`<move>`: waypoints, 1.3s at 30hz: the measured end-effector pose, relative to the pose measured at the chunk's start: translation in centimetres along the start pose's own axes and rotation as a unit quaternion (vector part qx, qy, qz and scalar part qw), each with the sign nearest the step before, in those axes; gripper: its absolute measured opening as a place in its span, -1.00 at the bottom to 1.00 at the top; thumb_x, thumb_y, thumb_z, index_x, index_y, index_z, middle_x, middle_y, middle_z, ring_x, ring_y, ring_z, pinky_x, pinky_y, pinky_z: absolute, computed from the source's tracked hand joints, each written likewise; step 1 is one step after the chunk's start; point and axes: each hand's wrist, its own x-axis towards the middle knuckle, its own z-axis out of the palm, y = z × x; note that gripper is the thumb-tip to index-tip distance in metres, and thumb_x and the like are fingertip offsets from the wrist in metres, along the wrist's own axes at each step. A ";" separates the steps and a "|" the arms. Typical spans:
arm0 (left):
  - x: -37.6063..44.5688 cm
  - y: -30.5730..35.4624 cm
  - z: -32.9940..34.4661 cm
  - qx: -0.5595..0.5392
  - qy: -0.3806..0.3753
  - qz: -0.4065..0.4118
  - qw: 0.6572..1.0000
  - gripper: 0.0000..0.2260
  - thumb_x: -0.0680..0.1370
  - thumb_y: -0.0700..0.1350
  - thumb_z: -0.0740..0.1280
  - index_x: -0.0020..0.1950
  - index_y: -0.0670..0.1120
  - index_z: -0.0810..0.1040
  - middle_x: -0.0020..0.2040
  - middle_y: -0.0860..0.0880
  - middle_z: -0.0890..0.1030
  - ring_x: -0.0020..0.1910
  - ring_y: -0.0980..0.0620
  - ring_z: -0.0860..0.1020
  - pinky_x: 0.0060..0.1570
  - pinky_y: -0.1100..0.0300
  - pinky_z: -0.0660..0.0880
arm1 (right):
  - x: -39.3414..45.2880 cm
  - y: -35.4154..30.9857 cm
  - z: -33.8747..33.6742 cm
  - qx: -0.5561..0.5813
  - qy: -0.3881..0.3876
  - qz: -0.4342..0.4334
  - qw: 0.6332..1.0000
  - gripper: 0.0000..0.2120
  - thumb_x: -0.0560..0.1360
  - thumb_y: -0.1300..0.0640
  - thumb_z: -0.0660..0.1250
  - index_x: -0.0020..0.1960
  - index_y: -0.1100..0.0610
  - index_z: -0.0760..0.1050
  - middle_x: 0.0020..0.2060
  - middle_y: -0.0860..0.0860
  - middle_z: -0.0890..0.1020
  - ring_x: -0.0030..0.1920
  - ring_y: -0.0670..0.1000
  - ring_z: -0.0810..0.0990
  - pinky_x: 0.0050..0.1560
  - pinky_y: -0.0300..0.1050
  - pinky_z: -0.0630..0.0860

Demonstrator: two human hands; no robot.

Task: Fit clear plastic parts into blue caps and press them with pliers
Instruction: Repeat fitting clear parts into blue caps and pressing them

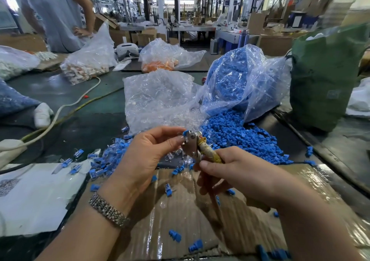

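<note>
Daylit factory hall, cluttered workbenches [192, 28]

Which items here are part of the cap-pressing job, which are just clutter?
In use: pliers gripped by right hand; blue cap pinched by left hand; bag of blue caps; bag of clear parts.

Clutter: orange-parts bag; green sack; white cable.
</note>
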 end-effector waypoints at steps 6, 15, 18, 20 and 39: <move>-0.1 -0.1 0.4 0.029 0.018 0.036 0.999 -0.75 0.38 -0.12 0.46 0.03 -0.09 0.72 -0.02 -0.08 0.74 0.05 -0.01 0.69 0.09 0.18 0.61 | 0.5 0.1 0.9 -0.055 0.046 -0.013 0.997 -0.63 0.67 -0.02 0.21 -0.10 0.27 0.53 -0.35 0.05 0.63 -0.33 0.02 0.65 -0.29 -0.19 0.57; 0.1 -0.3 0.2 0.050 0.025 0.036 0.998 -0.74 0.38 -0.12 0.45 0.06 -0.09 0.72 -0.03 -0.06 0.74 0.04 -0.01 0.70 0.07 0.17 0.63 | 1.0 0.6 1.2 -0.024 0.029 -0.010 0.999 -0.62 0.67 -0.07 0.21 -0.14 0.19 0.51 -0.37 0.05 0.64 -0.34 0.05 0.67 -0.25 -0.09 0.61; 0.1 0.0 -0.4 0.064 0.022 0.032 0.997 -0.77 0.39 -0.09 0.45 0.03 -0.03 0.72 -0.01 -0.05 0.74 0.05 -0.03 0.68 0.12 0.09 0.60 | 0.8 0.7 0.5 0.007 -0.001 0.001 1.000 -0.60 0.65 -0.11 0.22 0.01 0.23 0.56 -0.27 0.09 0.69 -0.18 0.15 0.72 -0.08 0.06 0.65; 0.2 0.5 -1.2 0.073 0.038 0.043 0.996 -0.79 0.43 -0.10 0.45 0.05 -0.02 0.71 0.00 -0.03 0.73 0.05 -0.02 0.68 0.07 0.13 0.61 | 0.6 1.0 -0.4 0.000 0.027 -0.001 1.000 -0.52 0.61 -0.20 0.24 0.03 0.24 0.57 -0.25 0.08 0.70 -0.16 0.18 0.72 0.01 0.17 0.63; 1.2 -2.3 -1.3 0.679 0.040 0.112 0.724 -0.91 0.57 0.13 0.36 -0.02 0.15 0.61 -0.02 0.20 0.58 0.10 0.12 0.46 0.14 0.08 0.13 | 2.3 3.5 -1.5 -0.412 0.245 0.205 0.853 -0.38 0.46 -0.40 0.31 0.27 0.06 0.40 0.25 0.12 0.45 0.31 0.19 0.40 0.27 0.22 0.39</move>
